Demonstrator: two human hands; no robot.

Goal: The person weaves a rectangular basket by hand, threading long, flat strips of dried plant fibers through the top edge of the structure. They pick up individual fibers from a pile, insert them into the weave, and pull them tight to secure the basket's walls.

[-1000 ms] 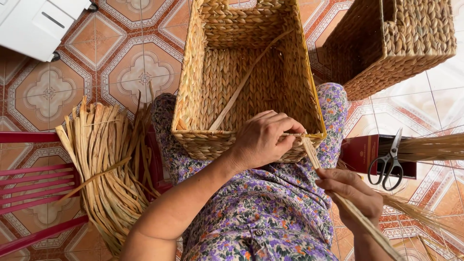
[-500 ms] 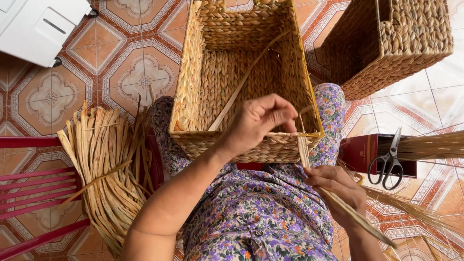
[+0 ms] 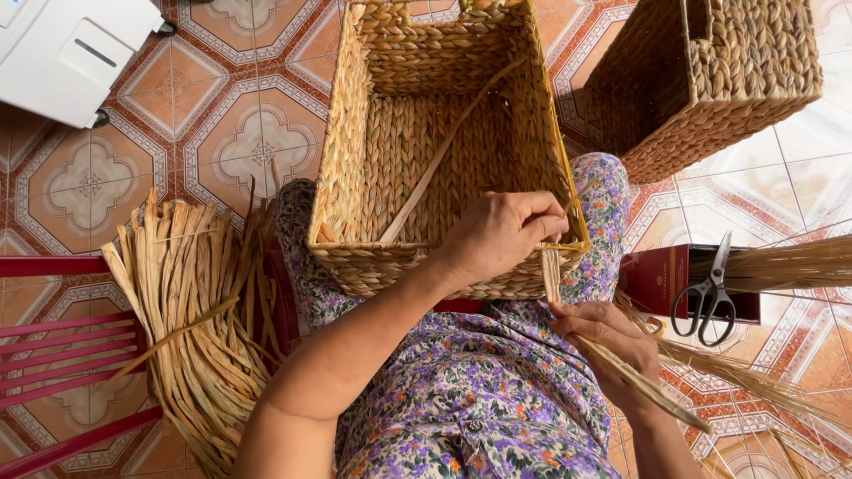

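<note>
Head view, one moment, listed by item.

Rectangular woven straw basket [image 3: 435, 142]: rests open side up on the lap of a person in a purple floral dress [image 3: 479, 399], filling the centre toward 12 o'clock. One loose flat strand lies slantwise inside it.

Left hand [image 3: 497, 235]: placed on the near rim of the basket at its 5 o'clock corner, fingers curled and pinched narrowly on the upper end of a flat dried straw strand [image 3: 552, 275].

Right hand [image 3: 612, 341]: just below the rim, at 5 o'clock from the left hand, fingers closed around the same strand lower down; the strand's tail runs on past the wrist toward 4 o'clock.

Second woven straw basket [image 3: 710, 80]: tipped on its side on the patterned tile floor [image 3: 222, 133], at 2 o'clock.

Black-handled scissors [image 3: 706, 297]: lying on a dark red box [image 3: 661, 279], at 3 o'clock.

Bundle of dried straw strips [image 3: 195, 310]: at 8 o'clock, beside a red plastic chair [image 3: 53, 355].

White appliance [image 3: 71, 49]: at 10 o'clock, partly out of view.
</note>
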